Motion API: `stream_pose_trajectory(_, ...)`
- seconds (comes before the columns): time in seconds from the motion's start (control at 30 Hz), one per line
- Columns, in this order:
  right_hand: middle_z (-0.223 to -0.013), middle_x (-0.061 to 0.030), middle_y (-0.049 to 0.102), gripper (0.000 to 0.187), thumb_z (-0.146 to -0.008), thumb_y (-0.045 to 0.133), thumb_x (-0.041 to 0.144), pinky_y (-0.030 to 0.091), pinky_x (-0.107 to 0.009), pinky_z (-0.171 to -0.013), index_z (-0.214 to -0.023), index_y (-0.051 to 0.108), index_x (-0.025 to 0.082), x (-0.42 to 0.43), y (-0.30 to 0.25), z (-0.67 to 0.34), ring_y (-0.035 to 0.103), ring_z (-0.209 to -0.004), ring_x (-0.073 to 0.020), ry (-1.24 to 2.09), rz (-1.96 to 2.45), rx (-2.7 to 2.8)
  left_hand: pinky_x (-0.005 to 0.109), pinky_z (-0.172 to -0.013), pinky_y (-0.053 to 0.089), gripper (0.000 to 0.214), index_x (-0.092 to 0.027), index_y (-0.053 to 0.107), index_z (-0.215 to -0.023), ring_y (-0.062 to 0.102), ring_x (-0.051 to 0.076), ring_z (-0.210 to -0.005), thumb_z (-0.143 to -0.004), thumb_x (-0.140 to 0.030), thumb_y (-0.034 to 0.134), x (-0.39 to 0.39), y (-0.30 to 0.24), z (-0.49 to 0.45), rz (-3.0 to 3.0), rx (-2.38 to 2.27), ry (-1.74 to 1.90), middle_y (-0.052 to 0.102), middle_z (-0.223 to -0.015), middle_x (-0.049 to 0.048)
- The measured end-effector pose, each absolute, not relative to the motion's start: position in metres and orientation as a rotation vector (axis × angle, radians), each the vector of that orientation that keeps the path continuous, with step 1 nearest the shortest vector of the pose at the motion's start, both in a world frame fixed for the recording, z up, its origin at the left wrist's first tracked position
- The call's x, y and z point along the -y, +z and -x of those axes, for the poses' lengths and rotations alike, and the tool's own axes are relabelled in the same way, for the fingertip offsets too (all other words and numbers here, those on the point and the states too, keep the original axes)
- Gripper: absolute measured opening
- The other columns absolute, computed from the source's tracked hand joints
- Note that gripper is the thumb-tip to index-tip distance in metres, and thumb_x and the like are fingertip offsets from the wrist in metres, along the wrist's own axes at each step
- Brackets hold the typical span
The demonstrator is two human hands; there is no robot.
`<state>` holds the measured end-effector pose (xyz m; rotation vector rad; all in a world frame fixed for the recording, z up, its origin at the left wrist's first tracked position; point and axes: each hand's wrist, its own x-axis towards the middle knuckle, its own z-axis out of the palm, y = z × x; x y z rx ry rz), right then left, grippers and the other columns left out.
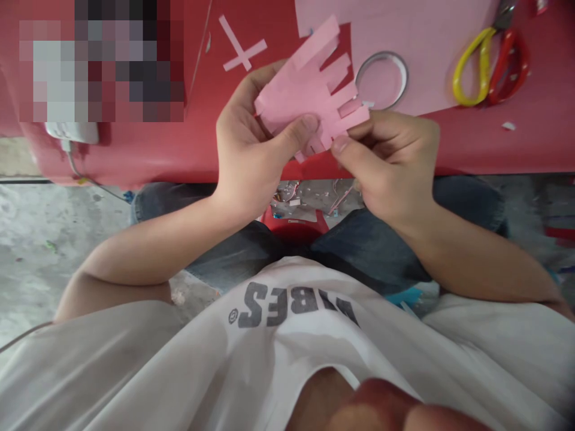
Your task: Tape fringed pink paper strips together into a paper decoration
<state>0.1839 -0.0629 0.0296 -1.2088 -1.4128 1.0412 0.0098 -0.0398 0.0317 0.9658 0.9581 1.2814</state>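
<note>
Both hands hold a pink paper piece (305, 90) cut into several parallel strips along one side, above the front edge of a red table (494, 146). My left hand (251, 129) supports it from the left, its thumb pressing on the face of the paper. My right hand (386, 158) pinches the lower strip ends between thumb and fingers. A few strips fan out toward the upper right, and the fingers behind the paper are partly hidden.
On the table lie a pink sheet (395, 30), a tape roll (381, 81), yellow-and-red scissors (487, 69) and a pink paper cross (240, 45). A white plug (72, 131) trails a cable. Paper scraps litter the concrete floor below.
</note>
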Motion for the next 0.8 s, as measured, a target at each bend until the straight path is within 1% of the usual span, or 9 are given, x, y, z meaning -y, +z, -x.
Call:
stream_pose_trajectory(0.1,-0.061,0.0033,0.055,0.023,-0.092,0.08,0.03,0.036,-0.029,-0.054,-0.073,0.069,0.022,0.063,0.03,-0.184,0.046,-0.057,-0.0096,1.06,1.202,1.443,0.035,-0.1,0.059,0.033,-0.029,0.072,-0.111,0.066,0.02,-0.109,-0.083,-0.018,0.085,0.041,0.031,-0.009,-0.966,-0.993,1.261,0.073,-0.112,-0.0006)
stream_pose_trajectory(0.2,-0.061,0.0034,0.057,0.024,-0.092,0.081,0.033,0.036,-0.029,-0.052,-0.073,0.069,0.022,0.063,0.028,-0.186,0.046,-0.055,-0.0093,1.032,1.211,1.477,0.038,-0.102,0.06,0.034,-0.037,0.072,-0.11,0.066,0.023,-0.113,-0.082,-0.023,0.085,0.04,0.028,-0.008,-0.996,-0.992,1.262,0.074,-0.114,-0.0033)
stream_pose_trajectory(0.27,-0.061,0.0033,0.058,0.025,-0.092,0.08,0.034,0.037,-0.029,-0.052,-0.073,0.07,0.022,0.062,0.028,-0.187,0.047,-0.055,-0.0093,1.03,1.236,1.49,0.039,-0.102,0.062,0.037,-0.04,0.071,-0.113,0.067,0.023,-0.116,-0.083,-0.024,0.086,0.04,0.027,-0.007,-1.004,-1.014,1.237,0.074,-0.118,-0.0046)
stream_pose_trajectory(0.33,-0.063,0.0031,0.061,0.022,-0.092,0.08,0.032,0.039,-0.029,-0.053,-0.073,0.072,0.022,0.063,0.029,-0.187,0.049,-0.057,-0.0094,1.062,1.251,1.485,0.037,-0.103,0.061,0.038,-0.037,0.07,-0.116,0.066,0.021,-0.118,-0.084,-0.024,0.087,0.039,0.025,-0.006,-1.01,-1.026,1.22,0.073,-0.121,-0.0047)
stream_pose_trajectory(0.43,-0.071,0.0025,0.067,0.016,-0.092,0.078,0.027,0.041,-0.028,-0.056,-0.077,0.075,0.022,0.064,0.031,-0.186,0.054,-0.063,-0.01,1.155,1.245,1.45,0.033,-0.103,0.06,0.043,-0.03,0.071,-0.116,0.068,0.019,-0.115,-0.08,-0.023,0.093,0.035,0.019,-0.004,-1.049,-0.954,1.267,0.074,-0.118,-0.0043)
stream_pose_trajectory(0.53,-0.069,0.0022,0.064,0.018,-0.092,0.077,0.028,0.041,-0.028,-0.056,-0.075,0.075,0.022,0.066,0.032,-0.186,0.052,-0.062,-0.0099,1.217,1.251,1.438,0.03,-0.097,0.06,0.05,-0.029,0.069,-0.116,0.07,0.017,-0.108,-0.075,-0.027,0.098,0.033,0.015,-0.003,-1.073,-0.903,1.3,0.076,-0.114,-0.0047)
stream_pose_trajectory(0.63,-0.073,0.0015,0.064,0.021,-0.092,0.079,0.041,0.045,-0.029,-0.058,-0.082,0.076,0.023,0.066,0.03,-0.187,0.053,-0.065,-0.0114,1.245,1.254,1.498,0.028,-0.094,0.06,0.047,-0.027,0.068,-0.115,0.071,0.016,-0.105,-0.078,-0.026,0.096,0.033,0.015,-0.003,-1.062,-0.905,1.323,0.076,-0.112,-0.0025)
stream_pose_trajectory(0.7,-0.074,0.0011,0.064,0.03,-0.089,0.08,0.054,0.048,-0.031,-0.061,-0.09,0.075,0.025,0.062,0.028,-0.189,0.055,-0.067,-0.0128,1.261,1.228,1.496,0.028,-0.096,0.06,0.045,-0.025,0.069,-0.118,0.071,0.016,-0.108,-0.081,-0.025,0.094,0.034,0.014,-0.003,-1.086,-0.915,1.331,0.075,-0.116,0.0)
stream_pose_trajectory(0.8,-0.082,-0.0012,0.065,0.041,-0.089,0.074,0.068,0.053,-0.033,-0.068,-0.097,0.073,0.028,0.054,0.027,-0.193,0.057,-0.073,-0.0155,1.167,1.21,1.377,0.027,-0.091,0.06,0.053,-0.026,0.07,-0.122,0.072,0.016,-0.104,-0.076,-0.024,0.096,0.034,0.01,-0.002,-1.24,-0.831,1.378,0.076,-0.117,-0.0004)
